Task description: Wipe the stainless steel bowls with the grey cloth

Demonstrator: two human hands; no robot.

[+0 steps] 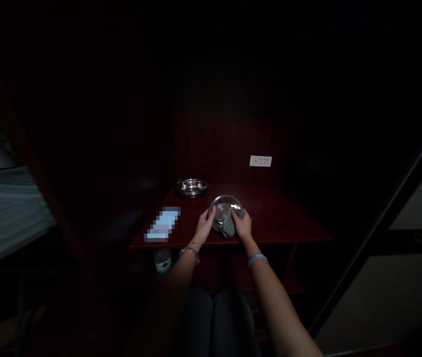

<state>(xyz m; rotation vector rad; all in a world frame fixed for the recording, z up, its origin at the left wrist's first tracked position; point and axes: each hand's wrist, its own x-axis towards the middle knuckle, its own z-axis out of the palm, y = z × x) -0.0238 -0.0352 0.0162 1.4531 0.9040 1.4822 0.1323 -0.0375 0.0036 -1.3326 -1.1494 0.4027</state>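
Note:
A shiny steel bowl (pixel 224 207) is tilted toward me near the front edge of a dark red wooden desk (pixel 285 218). My left hand (pixel 205 226) grips the bowl's left rim, fingers curled on it. My right hand (pixel 243 224) presses a grey cloth (pixel 228 227) against the bowl's lower right side, fingers closed on the cloth. A beaded bracelet sits on my left wrist and a light blue band on my right wrist.
A second steel bowl (pixel 191 187) rests farther back on the left. A pale flat item (pixel 162 224) lies at the front left. A white socket panel (pixel 260 161) is on the back wall. A plastic bottle (pixel 163 262) stands below the desk edge. The surroundings are very dark.

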